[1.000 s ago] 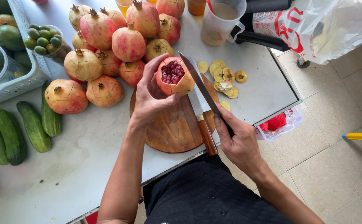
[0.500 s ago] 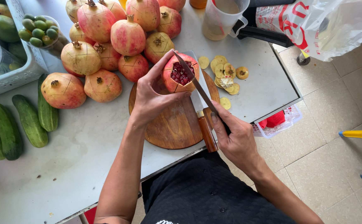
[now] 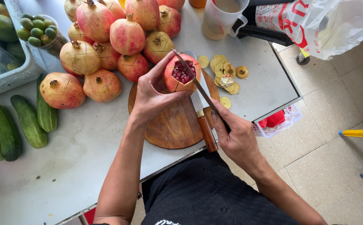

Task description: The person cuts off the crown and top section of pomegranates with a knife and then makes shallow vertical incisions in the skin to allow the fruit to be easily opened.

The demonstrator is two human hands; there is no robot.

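Over the round wooden cutting board (image 3: 175, 125), a bit above centre in the view, sits the opened pomegranate (image 3: 181, 74), top sliced off so the red seeds show. The left hand (image 3: 154, 93) is wrapped around it from the 9 o'clock side, fingers curled over the rind, thumb underneath. The right hand (image 3: 237, 135) is closed on the handle of a slim knife (image 3: 194, 79), and the blade runs up toward 11 o'clock, with its edge laid across the fruit's open top. A second, bigger knife with a wooden handle (image 3: 206, 131) lies flat on the board just beside that hand.

Going outward: cut-off rind slices (image 3: 225, 75) are scattered on the table (image 3: 85, 154) at about 2 o'clock from the fruit. A pile of whole pomegranates (image 3: 106, 46) stacks up at 10 o'clock, some with scored lines. Cucumbers (image 3: 19, 123) lie far out at 9 o'clock. A plastic measuring jug (image 3: 223, 18) stands at 1 o'clock, with a plastic bag (image 3: 327, 21) beyond it.
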